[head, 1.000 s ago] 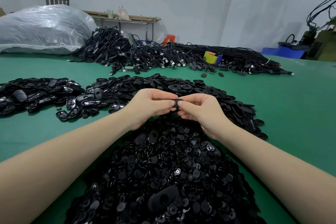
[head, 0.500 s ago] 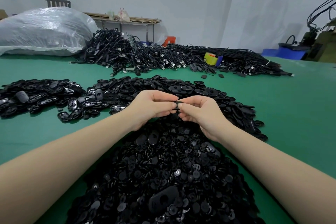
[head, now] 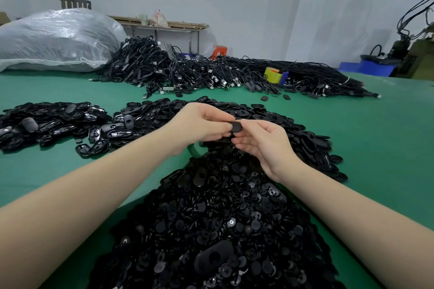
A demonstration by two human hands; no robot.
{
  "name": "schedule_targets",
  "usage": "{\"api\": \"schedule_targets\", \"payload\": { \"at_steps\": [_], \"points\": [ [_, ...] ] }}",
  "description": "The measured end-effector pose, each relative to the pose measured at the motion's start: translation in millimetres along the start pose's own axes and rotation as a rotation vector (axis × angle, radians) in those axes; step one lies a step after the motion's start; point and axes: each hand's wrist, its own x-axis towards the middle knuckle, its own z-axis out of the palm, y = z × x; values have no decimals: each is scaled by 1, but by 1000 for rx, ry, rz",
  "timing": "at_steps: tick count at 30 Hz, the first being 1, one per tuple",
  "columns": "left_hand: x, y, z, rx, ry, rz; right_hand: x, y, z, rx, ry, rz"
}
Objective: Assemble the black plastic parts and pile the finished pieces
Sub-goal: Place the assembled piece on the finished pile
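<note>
Smooth rounded black plastic piece (head: 236, 126) between both hands' fingers (head: 225, 127).

black part (head: 236, 126) half hidden between fingertips, near pile of small discs (head: 211, 230) cut by bottom edge

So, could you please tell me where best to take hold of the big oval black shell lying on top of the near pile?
Probably pinch the oval shell across its narrow width, coming from above. It lies almost flat on the pile of small round parts, its long edges clear, with the round hole near its middle.
</note>
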Motion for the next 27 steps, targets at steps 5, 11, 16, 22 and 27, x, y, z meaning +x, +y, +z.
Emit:
{"api": "schedule_targets", "payload": {
  "at_steps": [5,11,16,22,27],
  "points": [
    [4,16,-23,-412,96,-117,-1,-2,0,24,59,-29],
    [5,3,-39,-263,62,-240,-2,-2,0,-22,21,-23],
    [11,10,-38,-162,270,-83,-2,-2,-2,-31,9,-21],
    [4,9,-105,417,853,182,-2,-2,-1,-51,-3,-18],
    [-5,-20,-150,900,930,-166,-1,0,-1,-62,-4,-18]
  ]
}}
